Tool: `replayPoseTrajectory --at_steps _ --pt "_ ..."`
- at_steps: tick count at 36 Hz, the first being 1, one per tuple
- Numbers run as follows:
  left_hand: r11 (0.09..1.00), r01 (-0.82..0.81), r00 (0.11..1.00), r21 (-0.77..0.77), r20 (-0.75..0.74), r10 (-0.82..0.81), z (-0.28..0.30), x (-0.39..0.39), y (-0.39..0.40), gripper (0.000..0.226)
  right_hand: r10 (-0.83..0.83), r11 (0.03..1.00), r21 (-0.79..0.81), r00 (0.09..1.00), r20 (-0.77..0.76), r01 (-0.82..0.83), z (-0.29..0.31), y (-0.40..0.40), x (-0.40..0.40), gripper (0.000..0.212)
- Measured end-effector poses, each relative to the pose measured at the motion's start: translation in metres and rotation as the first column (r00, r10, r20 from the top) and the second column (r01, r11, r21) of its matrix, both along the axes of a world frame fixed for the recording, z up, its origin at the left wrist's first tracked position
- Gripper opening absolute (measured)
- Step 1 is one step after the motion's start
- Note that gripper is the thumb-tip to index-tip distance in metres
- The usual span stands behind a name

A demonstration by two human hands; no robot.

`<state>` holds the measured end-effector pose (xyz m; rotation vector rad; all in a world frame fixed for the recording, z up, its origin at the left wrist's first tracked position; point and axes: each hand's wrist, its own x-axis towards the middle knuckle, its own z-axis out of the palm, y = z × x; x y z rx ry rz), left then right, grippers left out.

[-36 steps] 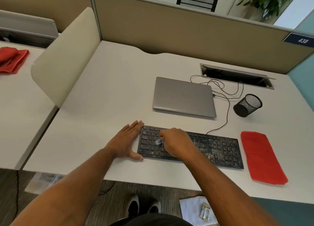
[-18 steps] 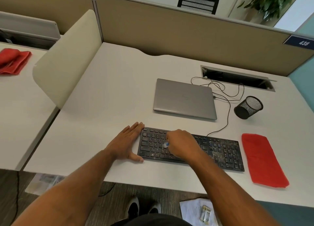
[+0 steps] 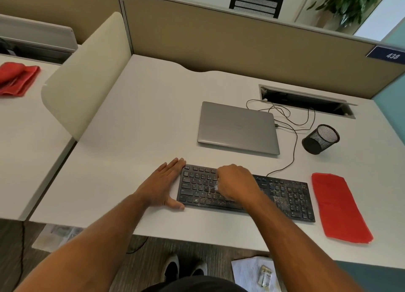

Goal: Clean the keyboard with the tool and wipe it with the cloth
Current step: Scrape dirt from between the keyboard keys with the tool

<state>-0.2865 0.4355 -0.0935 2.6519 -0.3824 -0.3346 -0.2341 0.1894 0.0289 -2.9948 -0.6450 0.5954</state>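
Observation:
A black keyboard lies near the desk's front edge, with pale specks of dirt over its middle and right keys. My left hand lies flat on the desk, fingers straight, pressed against the keyboard's left end. My right hand is curled over the keyboard's left-middle keys and grips a small cleaning tool; only a whitish tip shows at the fingers. A red cloth lies flat on the desk just right of the keyboard.
Behind the keyboard sit a closed grey laptop, a loose black cable and a tipped black mesh pen cup. An open cable slot is at the back right. A second red cloth lies on the neighbouring desk. Papers lie on the floor.
My right hand with the tool has shifted a little rightward and towards the front edge over the keys. My left hand stays in place against the keyboard's end.

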Motion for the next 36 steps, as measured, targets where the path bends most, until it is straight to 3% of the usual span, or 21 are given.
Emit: replayPoseTrajectory --at_steps 6,21,25,29,36 --pt "1.0 -0.002 1.0 0.005 0.0 0.002 -0.002 0.0 0.0 0.146 0.014 0.973 0.23 0.995 -0.104 0.01 0.002 0.005 -0.007 0.024" --pt "1.0 -0.003 1.0 -0.006 0.003 0.003 0.0 0.0 0.0 0.147 0.121 0.976 0.192 0.988 -0.099 -0.1 -0.007 -0.006 -0.021 0.032" --pt "1.0 -0.005 1.0 -0.006 0.001 0.005 -0.001 0.0 0.0 0.147 0.149 0.962 0.252 0.974 -0.17 -0.103 0.002 -0.005 -0.02 0.023" --pt "1.0 -0.002 1.0 -0.011 0.0 0.002 -0.002 0.0 0.0 0.147 0.095 0.942 0.331 0.989 -0.114 -0.052 0.002 0.002 -0.018 0.024" --pt "1.0 -0.004 1.0 -0.005 0.005 0.004 -0.002 0.0 0.0 0.148 0.171 0.961 0.244 0.971 -0.165 -0.128 -0.003 0.003 -0.029 0.027"
